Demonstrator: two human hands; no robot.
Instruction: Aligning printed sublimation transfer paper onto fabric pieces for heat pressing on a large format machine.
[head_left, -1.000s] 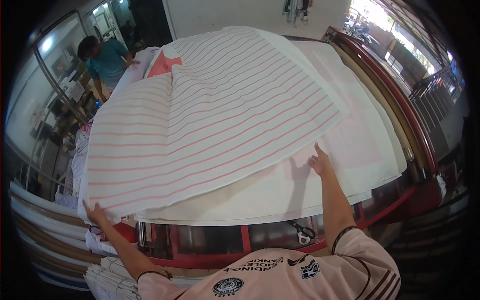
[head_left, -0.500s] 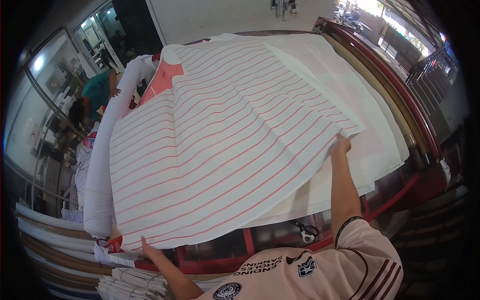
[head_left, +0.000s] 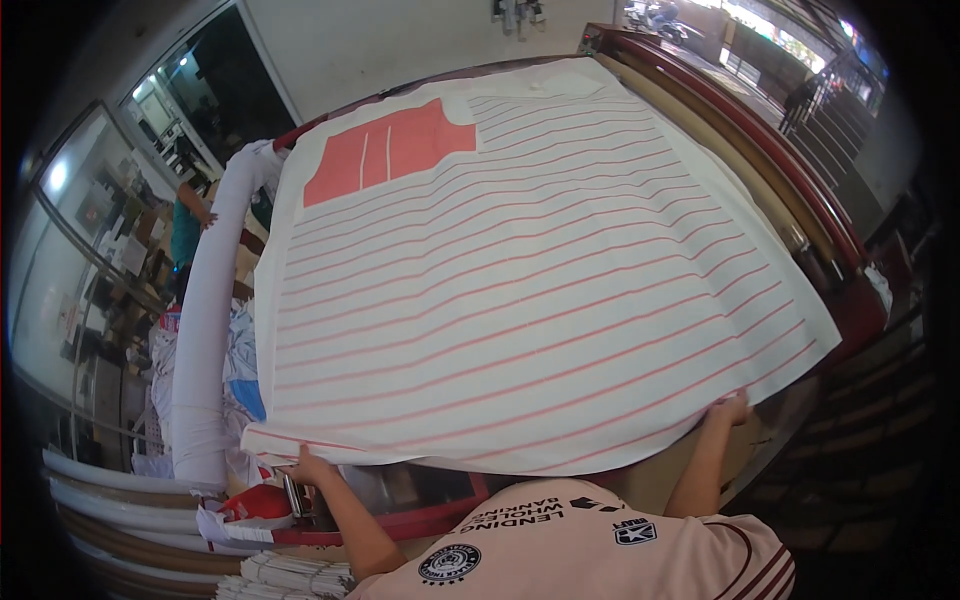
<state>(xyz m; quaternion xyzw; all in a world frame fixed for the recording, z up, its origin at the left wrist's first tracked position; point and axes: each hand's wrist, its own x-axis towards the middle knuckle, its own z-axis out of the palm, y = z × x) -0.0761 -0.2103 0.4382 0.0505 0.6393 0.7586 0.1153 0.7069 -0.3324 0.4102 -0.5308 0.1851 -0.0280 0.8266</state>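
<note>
At the left, we note a co-worker in teal (head_left: 186, 232) beside a long white fabric roll (head_left: 203, 370). Our left hand (head_left: 314, 468) is closed on the near-left edge of a red-striped white sheet (head_left: 520, 305), spread over a red-framed bench (head_left: 440, 519). Our right hand (head_left: 731, 409) grips the near edge farther right, fingers partly hidden. Beyond lies a brown roll (head_left: 745, 172).

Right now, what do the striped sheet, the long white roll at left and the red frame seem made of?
Striped sheet: matte, thin paper or fabric; it ripples softly, so either fits.
Long white roll: probably wound cloth, matte, with fine creases near its lower end.
Red frame: likely painted metal, judging by its smooth, even colour.
</note>
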